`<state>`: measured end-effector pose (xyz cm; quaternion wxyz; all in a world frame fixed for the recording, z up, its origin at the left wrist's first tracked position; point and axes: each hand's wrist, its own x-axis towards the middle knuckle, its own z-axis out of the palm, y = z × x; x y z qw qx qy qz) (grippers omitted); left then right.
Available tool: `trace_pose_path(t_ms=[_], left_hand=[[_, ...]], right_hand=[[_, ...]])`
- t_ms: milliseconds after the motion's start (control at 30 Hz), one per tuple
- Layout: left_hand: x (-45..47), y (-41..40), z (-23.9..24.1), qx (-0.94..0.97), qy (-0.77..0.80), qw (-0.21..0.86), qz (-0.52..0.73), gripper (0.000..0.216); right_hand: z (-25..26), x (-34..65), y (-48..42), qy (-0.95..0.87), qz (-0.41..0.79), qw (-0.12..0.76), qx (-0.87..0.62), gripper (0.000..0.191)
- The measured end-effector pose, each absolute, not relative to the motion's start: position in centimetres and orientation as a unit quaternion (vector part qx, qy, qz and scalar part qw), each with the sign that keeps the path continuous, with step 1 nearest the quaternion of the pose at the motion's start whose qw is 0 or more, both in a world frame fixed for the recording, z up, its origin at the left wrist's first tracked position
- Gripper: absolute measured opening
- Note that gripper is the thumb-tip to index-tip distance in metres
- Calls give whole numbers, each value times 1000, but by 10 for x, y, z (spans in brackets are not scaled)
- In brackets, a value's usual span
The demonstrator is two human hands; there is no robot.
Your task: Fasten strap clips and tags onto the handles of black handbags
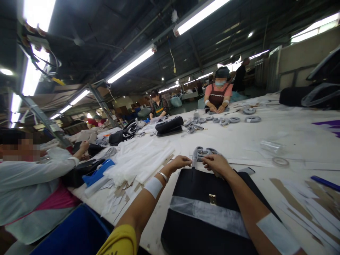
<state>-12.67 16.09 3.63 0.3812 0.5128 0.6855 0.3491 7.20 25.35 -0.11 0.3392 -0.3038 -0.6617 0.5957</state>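
A black handbag (202, 209) with a small gold clasp and a grey protective band lies flat on the white table (292, 141) in front of me. At its far edge, my left hand (180, 163) is closed on the bag's grey wrapped handle (203, 153). My right hand (216, 163) is closed too, gripping the same handle from the other side. A bangle and a white patch sit on my left forearm; a white patch sits on my right forearm.
White foam sheets (140, 163) are piled to my left, card strips (305, 202) to my right. A tape ring (281, 162) and clear wrap lie at right. Other black bags (169, 126) and grey wrapped handles (233, 119) lie farther back. Several co-workers sit around; one in white (32, 191) is at my left.
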Motion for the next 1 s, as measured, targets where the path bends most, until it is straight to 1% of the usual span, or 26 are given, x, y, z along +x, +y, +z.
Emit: trace_pose_path(t_ms=[67, 133, 200, 267, 333, 400, 500, 600, 700, 833, 900, 1000], left_hand=[[-134, 150, 46, 478, 666, 410, 401, 24], [-137, 140, 51, 426, 621, 457, 473, 25], [-135, 132, 52, 387, 567, 498, 530, 27], [-131, 127, 49, 362, 520, 518, 575, 29], [-126, 126, 46, 333, 490, 519, 616, 34], [-122, 127, 44, 316, 475, 519, 636, 45], [-116, 130, 43, 325, 480, 528, 621, 56], [-109, 133, 44, 358, 502, 504, 605, 51], [-99, 133, 46, 395, 524, 464, 595, 48], [-87, 132, 57, 477, 507, 427, 577, 60], [-81, 131, 62, 553, 500, 399, 534, 67], [-73, 132, 66, 651, 525, 331, 438, 81]], right_hand=[[-2, 76, 258, -725, 563, 299, -261, 29], [0, 82, 262, -796, 495, 264, -225, 32], [4, 89, 264, -844, 420, 254, -217, 26], [10, 95, 265, -860, 381, 253, -226, 16], [15, 100, 264, -848, 397, 248, -247, 14], [20, 104, 262, -809, 454, 252, -275, 19], [25, 105, 257, -737, 540, 289, -286, 28], [29, 99, 251, -703, 564, 347, -260, 34], [30, 88, 242, -708, 528, 408, -229, 30], [28, 75, 231, -754, 466, 407, -220, 23], [27, 71, 227, -759, 451, 412, -224, 20], [28, 70, 220, -741, 467, 422, -234, 15]])
